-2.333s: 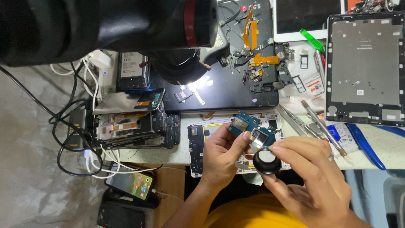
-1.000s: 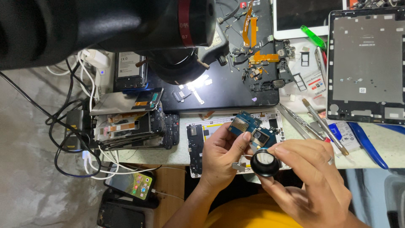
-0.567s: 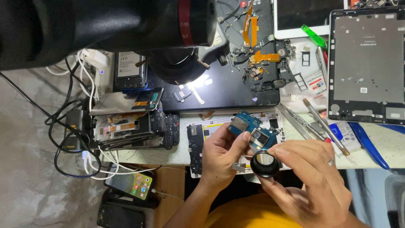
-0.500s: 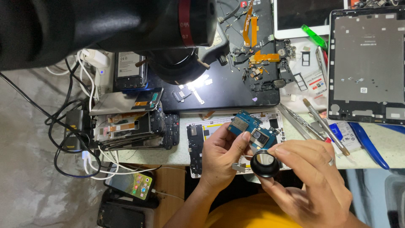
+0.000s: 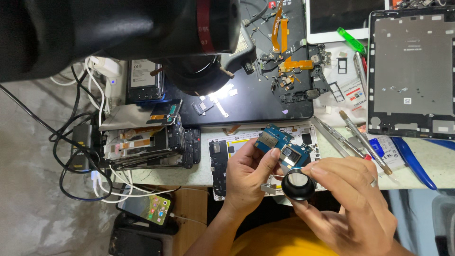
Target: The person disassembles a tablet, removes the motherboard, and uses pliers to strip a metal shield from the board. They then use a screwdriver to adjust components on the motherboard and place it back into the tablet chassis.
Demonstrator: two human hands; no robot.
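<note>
Two hands over near desk (image 5: pixel 441 163) edge, one small part between them. Blue circuit board (image 5: pixel 279 144) pinched at lower edge in left hand (image 5: pixel 246 173), fingers closed on it, board tilted up toward lens. Right hand (image 5: pixel 348 208) closed round black loupe (image 5: pixel 298 185), glass just below board, near touching. To inspect well: hold board by edges only, keep loupe square over chip, steady wrists. Opened white phone frame (image 5: pixel 222 163) beneath; tweezers (image 5: pixel 332 137), blue pry tool (image 5: pixel 411 161) right; dark mat (image 5: pixel 256 102) beyond.
</note>
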